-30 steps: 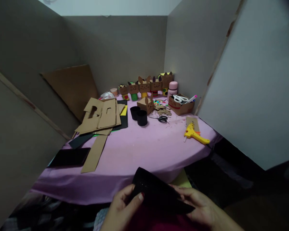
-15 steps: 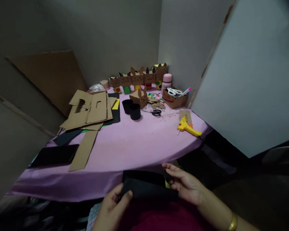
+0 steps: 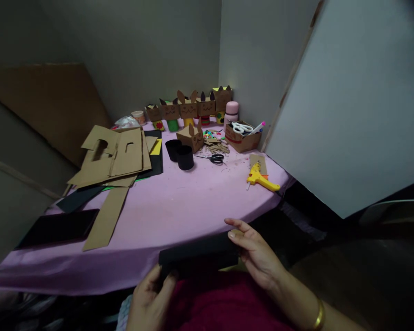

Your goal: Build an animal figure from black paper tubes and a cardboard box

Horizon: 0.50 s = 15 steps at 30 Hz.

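A piece of black paper (image 3: 198,250), apparently folded or curled over, is stretched between my hands just in front of the table edge, above my lap. My left hand (image 3: 153,294) pinches its left end, thumb toward me. At the right end, my right hand (image 3: 257,253) grips it between thumb and fingers, with the index finger reaching up and away. A small tan bit shows by the right thumb; I cannot make out what it is. Some yellow peeks out below the paper near the right hand. Two black paper cylinders (image 3: 185,157) stand on the table beyond.
On the pink-covered table (image 3: 179,207) lie flattened cardboard (image 3: 127,154), a cardboard strip (image 3: 106,218), a dark tablet-like slab (image 3: 58,228), black-handled scissors (image 3: 216,159) and a yellow glue gun (image 3: 262,178). Cardboard animal figures (image 3: 188,110), a pink bottle (image 3: 231,115) and a tool box (image 3: 241,139) stand behind.
The black paper has turned so that its long face lies flatter and its right end is raised. My right hand has moved up slightly. The whole view has shifted a little.
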Motion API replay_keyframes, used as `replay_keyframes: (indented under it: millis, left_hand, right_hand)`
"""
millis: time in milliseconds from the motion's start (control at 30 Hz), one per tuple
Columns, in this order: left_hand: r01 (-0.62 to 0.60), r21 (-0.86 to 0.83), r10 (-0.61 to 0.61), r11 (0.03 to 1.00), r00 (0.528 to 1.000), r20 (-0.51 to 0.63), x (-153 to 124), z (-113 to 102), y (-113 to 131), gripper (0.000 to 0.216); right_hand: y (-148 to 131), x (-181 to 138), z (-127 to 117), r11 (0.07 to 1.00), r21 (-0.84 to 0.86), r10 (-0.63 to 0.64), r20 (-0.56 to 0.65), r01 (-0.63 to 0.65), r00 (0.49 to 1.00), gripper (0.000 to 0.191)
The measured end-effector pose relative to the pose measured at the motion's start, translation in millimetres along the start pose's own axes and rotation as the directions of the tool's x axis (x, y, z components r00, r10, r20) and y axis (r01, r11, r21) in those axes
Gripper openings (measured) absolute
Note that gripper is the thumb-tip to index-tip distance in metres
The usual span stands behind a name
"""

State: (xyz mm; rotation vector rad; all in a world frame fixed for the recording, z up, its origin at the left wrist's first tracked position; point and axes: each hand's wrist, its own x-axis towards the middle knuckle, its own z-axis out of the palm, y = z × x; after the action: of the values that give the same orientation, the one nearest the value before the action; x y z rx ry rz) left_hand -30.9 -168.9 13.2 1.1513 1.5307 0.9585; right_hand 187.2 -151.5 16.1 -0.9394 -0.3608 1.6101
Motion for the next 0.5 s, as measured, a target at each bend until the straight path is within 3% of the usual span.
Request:
replay_keyframes:
  millis: [267, 500]
  left_hand:
    - [-0.005, 0.000, 0.005, 1.000, 1.000, -0.004, 2, -2, -4, 0.037]
    - [-0.061, -0.082, 0.061, 0.995, 0.998, -0.003, -6, 0, -4, 0.038]
  right_hand:
    - [-3, 7, 7, 0.998, -0.052, -0.042, -0.008, 0.041, 0.999, 0.043]
    - [-13, 21, -4, 0.990, -0.015, 0.141, 0.024, -0.141, 0.990, 0.044]
